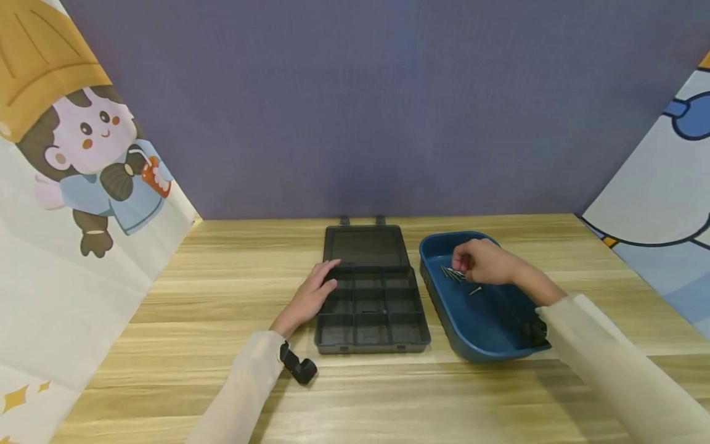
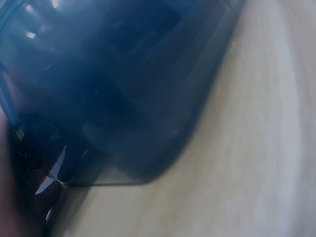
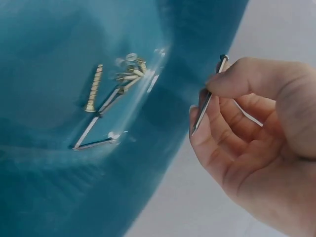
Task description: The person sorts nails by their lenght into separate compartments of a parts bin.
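Observation:
My right hand (image 1: 485,262) is over the blue tray (image 1: 471,336). In the right wrist view its thumb and fingers pinch a nail (image 3: 210,96), head up and point down. A shiny sliver (image 3: 247,113) shows near the palm; its kind is unclear. A brass-coloured screw (image 3: 94,89) and several other screws and nails lie in the tray. My left hand (image 1: 310,293) rests at the left side of the dark grey compartment box (image 1: 373,348), fingers extended over its edge. The box's hinged lid (image 1: 366,245) lies open behind it.
The box and tray stand side by side on a wood-grain table (image 1: 222,345). A dark item (image 1: 534,332) is beside my right sleeve at the tray's near end. Behind the table rises a blue-grey panel (image 1: 377,111). The left wrist view is blurred.

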Demonstrator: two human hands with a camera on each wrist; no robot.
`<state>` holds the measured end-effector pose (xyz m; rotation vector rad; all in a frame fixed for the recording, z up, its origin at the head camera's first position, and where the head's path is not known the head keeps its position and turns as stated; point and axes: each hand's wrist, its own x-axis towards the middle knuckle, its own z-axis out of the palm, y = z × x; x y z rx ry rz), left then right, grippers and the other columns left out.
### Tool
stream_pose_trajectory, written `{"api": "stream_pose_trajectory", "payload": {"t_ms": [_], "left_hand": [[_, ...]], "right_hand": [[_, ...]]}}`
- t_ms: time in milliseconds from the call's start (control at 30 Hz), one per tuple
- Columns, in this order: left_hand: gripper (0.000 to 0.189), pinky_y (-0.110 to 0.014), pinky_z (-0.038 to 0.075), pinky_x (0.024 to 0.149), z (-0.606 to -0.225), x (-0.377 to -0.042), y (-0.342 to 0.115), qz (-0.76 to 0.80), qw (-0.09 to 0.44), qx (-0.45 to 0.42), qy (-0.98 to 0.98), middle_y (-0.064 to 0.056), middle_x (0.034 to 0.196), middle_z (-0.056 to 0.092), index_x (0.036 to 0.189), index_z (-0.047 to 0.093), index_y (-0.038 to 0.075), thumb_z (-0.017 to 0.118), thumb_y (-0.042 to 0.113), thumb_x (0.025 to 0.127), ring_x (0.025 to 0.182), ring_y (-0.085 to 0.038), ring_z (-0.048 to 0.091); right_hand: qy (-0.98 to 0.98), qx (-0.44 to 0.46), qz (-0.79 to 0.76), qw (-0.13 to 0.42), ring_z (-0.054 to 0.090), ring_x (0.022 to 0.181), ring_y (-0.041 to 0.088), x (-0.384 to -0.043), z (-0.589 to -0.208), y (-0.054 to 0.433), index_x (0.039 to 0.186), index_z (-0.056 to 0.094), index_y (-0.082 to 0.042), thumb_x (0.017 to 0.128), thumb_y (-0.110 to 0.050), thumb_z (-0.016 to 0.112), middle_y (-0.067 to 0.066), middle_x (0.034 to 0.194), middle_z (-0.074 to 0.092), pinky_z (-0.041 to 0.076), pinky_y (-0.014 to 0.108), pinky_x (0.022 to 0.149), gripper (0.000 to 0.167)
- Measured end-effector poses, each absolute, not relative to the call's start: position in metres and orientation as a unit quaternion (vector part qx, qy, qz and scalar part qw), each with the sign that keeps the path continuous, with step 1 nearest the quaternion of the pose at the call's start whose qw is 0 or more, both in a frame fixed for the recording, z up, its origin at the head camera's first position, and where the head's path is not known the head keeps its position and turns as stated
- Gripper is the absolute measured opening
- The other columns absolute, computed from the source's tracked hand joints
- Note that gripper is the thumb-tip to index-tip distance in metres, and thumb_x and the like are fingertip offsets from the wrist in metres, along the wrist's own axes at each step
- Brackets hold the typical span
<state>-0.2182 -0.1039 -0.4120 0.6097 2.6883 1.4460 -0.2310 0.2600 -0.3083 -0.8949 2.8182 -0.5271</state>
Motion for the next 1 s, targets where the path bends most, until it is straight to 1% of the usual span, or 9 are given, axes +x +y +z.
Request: {"api": "stream_pose_trajectory", "payload": {"t_ms": [200,400,667,933,1000], "left_hand": [[0.048,-0.058,0.022,0.112,-0.413,-0.219,-0.103,0.465,0.012,0.197,0.863,-0.016,0.152,0.03,0.147,0.034,0.009,0.042,0.016,0.101,0.142,-0.036,0.024],[0.047,-0.058,0.023,0.112,-0.411,-0.218,-0.104,0.467,0.008,0.191,0.863,-0.015,0.152,0.03,0.147,0.035,0.01,0.042,0.017,0.101,0.143,-0.036,0.024],[0.048,-0.059,0.021,0.112,-0.411,-0.218,-0.105,0.467,0.016,0.195,0.863,-0.016,0.152,0.029,0.148,0.033,0.009,0.041,0.017,0.101,0.144,-0.037,0.021],[0.048,-0.059,0.021,0.112,-0.413,-0.218,-0.105,0.465,0.016,0.192,0.864,-0.015,0.153,0.029,0.148,0.033,0.009,0.041,0.017,0.101,0.144,-0.036,0.021],[0.048,-0.059,0.021,0.112,-0.412,-0.218,-0.105,0.465,0.013,0.192,0.864,-0.015,0.152,0.029,0.147,0.034,0.009,0.042,0.017,0.101,0.144,-0.036,0.021]], "right_hand": [[0.933,-0.31,-0.168,0.068,0.046,0.065,0.011,-0.224,-0.295,0.253,0.082,0.062,-0.006,0.072,0.01,0.059,-0.001,0.072,0.054,0.041,0.026,0.06,0.02],[0.928,-0.327,-0.165,0.07,0.045,0.065,0.01,-0.214,-0.284,0.244,0.083,0.062,-0.007,0.074,0.01,0.058,-0.003,0.072,0.053,0.04,0.025,0.06,0.019],[0.921,-0.336,-0.173,0.093,0.045,0.065,0.009,-0.205,-0.282,0.23,0.086,0.063,-0.007,0.078,0.008,0.058,-0.003,0.074,0.054,0.041,0.025,0.06,0.018],[0.91,-0.351,-0.186,0.115,0.042,0.06,0.008,-0.2,-0.282,0.216,0.086,0.061,-0.007,0.08,0.009,0.057,-0.002,0.072,0.052,0.039,0.025,0.058,0.017],[0.909,-0.355,-0.185,0.115,0.042,0.06,0.009,-0.199,-0.281,0.211,0.085,0.061,-0.007,0.079,0.009,0.056,-0.002,0.073,0.052,0.039,0.025,0.059,0.018]]}}
